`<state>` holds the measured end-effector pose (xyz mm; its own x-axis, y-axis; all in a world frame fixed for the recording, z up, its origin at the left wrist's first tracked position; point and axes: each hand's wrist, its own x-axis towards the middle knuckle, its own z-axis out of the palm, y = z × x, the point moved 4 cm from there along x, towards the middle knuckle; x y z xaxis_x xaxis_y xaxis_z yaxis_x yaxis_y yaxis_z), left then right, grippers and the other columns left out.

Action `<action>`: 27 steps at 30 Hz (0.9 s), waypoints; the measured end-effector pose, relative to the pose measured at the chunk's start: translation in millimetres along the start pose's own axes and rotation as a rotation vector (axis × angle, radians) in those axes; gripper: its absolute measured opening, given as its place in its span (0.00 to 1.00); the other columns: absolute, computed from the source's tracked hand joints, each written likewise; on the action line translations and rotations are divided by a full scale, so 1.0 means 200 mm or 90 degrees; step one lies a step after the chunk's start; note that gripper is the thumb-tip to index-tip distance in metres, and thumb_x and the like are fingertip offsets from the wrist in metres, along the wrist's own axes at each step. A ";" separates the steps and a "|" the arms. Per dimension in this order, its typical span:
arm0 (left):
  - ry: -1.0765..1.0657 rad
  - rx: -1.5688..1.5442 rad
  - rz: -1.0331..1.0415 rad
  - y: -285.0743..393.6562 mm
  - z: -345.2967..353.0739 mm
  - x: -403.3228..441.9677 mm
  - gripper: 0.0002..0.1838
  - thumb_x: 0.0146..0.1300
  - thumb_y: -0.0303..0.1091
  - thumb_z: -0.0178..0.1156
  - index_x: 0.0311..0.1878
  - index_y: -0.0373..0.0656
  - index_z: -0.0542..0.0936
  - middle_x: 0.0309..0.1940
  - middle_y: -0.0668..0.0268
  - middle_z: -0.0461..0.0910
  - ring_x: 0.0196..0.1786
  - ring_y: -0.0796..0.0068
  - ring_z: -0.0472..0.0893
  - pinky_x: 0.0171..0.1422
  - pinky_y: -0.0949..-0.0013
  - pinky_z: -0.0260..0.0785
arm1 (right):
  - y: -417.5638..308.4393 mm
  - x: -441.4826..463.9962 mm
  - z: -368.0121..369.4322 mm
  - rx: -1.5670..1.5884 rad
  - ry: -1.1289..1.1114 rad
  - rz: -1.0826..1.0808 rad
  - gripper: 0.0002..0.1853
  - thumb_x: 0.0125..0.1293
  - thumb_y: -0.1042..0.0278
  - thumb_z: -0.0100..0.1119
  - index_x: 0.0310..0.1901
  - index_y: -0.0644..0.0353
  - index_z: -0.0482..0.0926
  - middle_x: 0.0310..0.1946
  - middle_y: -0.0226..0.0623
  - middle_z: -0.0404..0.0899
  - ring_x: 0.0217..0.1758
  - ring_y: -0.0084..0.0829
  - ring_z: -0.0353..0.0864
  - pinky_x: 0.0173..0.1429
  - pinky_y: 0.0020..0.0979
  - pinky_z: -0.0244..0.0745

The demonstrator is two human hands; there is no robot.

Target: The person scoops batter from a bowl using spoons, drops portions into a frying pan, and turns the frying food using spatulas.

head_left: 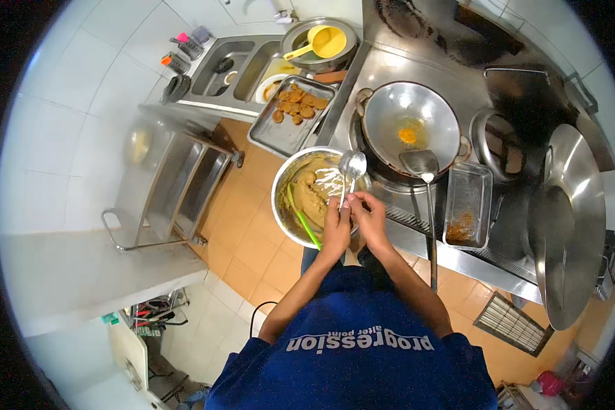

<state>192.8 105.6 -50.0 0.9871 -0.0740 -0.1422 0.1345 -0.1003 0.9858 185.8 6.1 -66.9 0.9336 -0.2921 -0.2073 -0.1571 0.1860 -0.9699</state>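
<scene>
Two metal spoons meet with their bowls side by side above a steel mixing bowl [277, 198] of thick tan batter [311, 193]. My left hand [337, 229] is closed around the handle of the left spoon [346, 162]. Close against it, my right hand [369, 220] pinches the handle of the right spoon [357, 166]. A bright green utensil [303, 219] leans in the batter, its handle over the near rim. Right of the bowl, a wok [388, 123] on the stove holds oil and one orange-brown piece [408, 135].
A long-handled wok turner [419, 163] rests across the wok's near rim. Browned patties [298, 102] lie on a metal tray [266, 128] beside the sink [227, 68]. A rectangular pan [468, 198] with crumbs and a large metal lid [572, 225] stand at right. A yellow dipper [326, 42] sits behind.
</scene>
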 end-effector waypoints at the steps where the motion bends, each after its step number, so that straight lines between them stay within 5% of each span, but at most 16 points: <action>1: -0.010 0.032 0.010 0.01 -0.03 0.00 0.10 0.73 0.37 0.46 0.44 0.40 0.71 0.30 0.69 0.72 0.29 0.83 0.70 0.32 0.76 0.64 | -0.02 0.01 0.02 -0.041 -0.012 -0.014 0.11 0.67 0.64 0.57 0.41 0.64 0.78 0.29 0.28 0.77 0.32 0.20 0.74 0.39 0.24 0.70; 6: -0.098 -0.071 -0.069 -0.04 -0.20 0.12 0.16 0.74 0.43 0.45 0.44 0.37 0.71 0.29 0.62 0.73 0.28 0.69 0.73 0.35 0.65 0.67 | -0.13 0.08 0.06 0.010 0.095 -0.095 0.08 0.71 0.65 0.51 0.39 0.62 0.74 0.25 0.26 0.73 0.28 0.15 0.69 0.33 0.19 0.65; 8: -0.044 0.338 0.132 0.07 -0.34 0.24 0.13 0.72 0.38 0.44 0.41 0.38 0.72 0.30 0.53 0.79 0.29 0.52 0.79 0.35 0.54 0.69 | -0.18 0.08 -0.03 0.033 0.153 -0.149 0.09 0.72 0.66 0.48 0.39 0.61 0.75 0.24 0.27 0.71 0.27 0.16 0.67 0.31 0.21 0.63; 11: -0.183 0.532 0.062 0.23 -0.39 0.44 0.14 0.69 0.38 0.43 0.42 0.38 0.73 0.32 0.48 0.80 0.35 0.42 0.79 0.42 0.47 0.69 | -0.11 0.04 -0.26 -0.152 0.301 -0.117 0.11 0.72 0.64 0.48 0.42 0.65 0.75 0.25 0.32 0.75 0.27 0.21 0.73 0.32 0.26 0.69; 14: -0.264 0.589 0.200 0.30 -0.21 0.66 0.16 0.65 0.40 0.45 0.40 0.38 0.77 0.30 0.47 0.80 0.38 0.43 0.79 0.44 0.47 0.70 | -0.10 0.03 -0.40 -0.348 0.318 -0.161 0.12 0.72 0.64 0.48 0.43 0.66 0.76 0.25 0.35 0.76 0.27 0.25 0.75 0.33 0.30 0.70; 16: -0.366 0.655 0.195 0.33 -0.03 0.83 0.17 0.62 0.41 0.47 0.37 0.39 0.81 0.34 0.46 0.81 0.40 0.44 0.80 0.47 0.49 0.71 | -0.32 0.07 -0.48 -0.502 0.318 -0.096 0.11 0.69 0.66 0.49 0.45 0.62 0.77 0.29 0.44 0.80 0.34 0.41 0.82 0.39 0.37 0.74; 19: -0.433 0.646 0.223 0.31 0.29 1.09 0.18 0.58 0.42 0.49 0.37 0.39 0.83 0.37 0.47 0.82 0.43 0.45 0.80 0.50 0.51 0.72 | -0.43 0.30 -0.76 -0.634 0.387 -0.134 0.11 0.67 0.64 0.50 0.45 0.59 0.78 0.34 0.47 0.82 0.39 0.44 0.83 0.41 0.43 0.75; 21: -0.467 0.798 0.193 0.29 0.48 1.22 0.18 0.56 0.41 0.51 0.39 0.39 0.84 0.42 0.48 0.81 0.47 0.46 0.80 0.53 0.53 0.72 | -0.43 0.55 -0.95 -0.853 0.258 0.048 0.14 0.65 0.59 0.52 0.44 0.59 0.80 0.38 0.49 0.82 0.43 0.45 0.83 0.45 0.44 0.76; 24: -0.466 0.761 0.155 0.27 0.65 1.36 0.22 0.55 0.41 0.51 0.44 0.32 0.81 0.43 0.41 0.80 0.51 0.46 0.80 0.58 0.53 0.70 | -0.47 0.93 -1.10 -1.000 0.221 0.137 0.14 0.57 0.67 0.53 0.42 0.61 0.80 0.38 0.49 0.83 0.44 0.48 0.83 0.47 0.43 0.77; 27: -0.419 0.828 0.124 0.13 0.80 1.48 0.20 0.53 0.40 0.53 0.43 0.38 0.83 0.48 0.48 0.80 0.52 0.49 0.80 0.56 0.56 0.72 | -0.44 1.12 -1.16 -1.028 0.139 0.126 0.15 0.53 0.67 0.54 0.42 0.62 0.81 0.40 0.50 0.82 0.47 0.49 0.82 0.52 0.44 0.77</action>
<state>475.3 -77.0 -79.9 0.7155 -0.5831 -0.3849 -0.5159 -0.8124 0.2718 334.8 -293.0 -57.6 0.8211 -0.5292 -0.2139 -0.5451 -0.8382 -0.0188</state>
